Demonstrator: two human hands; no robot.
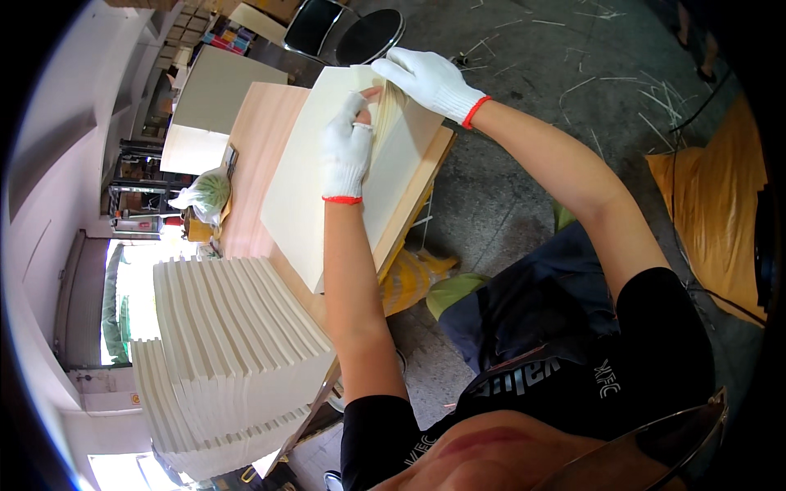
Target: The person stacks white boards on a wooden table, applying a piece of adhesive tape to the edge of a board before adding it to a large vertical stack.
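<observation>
A stack of large cream paper sheets (299, 180) lies on a wooden table, its edges fanned out between my hands. My left hand (345, 155), in a white glove with a red cuff and some bare fingertips, is closed at the fanned edge of the sheets. At the far corner of the stack, my right hand (432, 83), gloved in white with a red cuff, bends its fingers over the sheets and grips them. The undersides of the fingers on that hand are hidden.
Tall piles of cream paper (237, 327) stand at the left, beside the wooden table (254, 131). A plastic bag with something green (211, 192) rests on the table's far left side. A black stool (370, 37) stands beyond. Orange-yellow sheeting (704, 188) lies at the right; paper strips litter the floor.
</observation>
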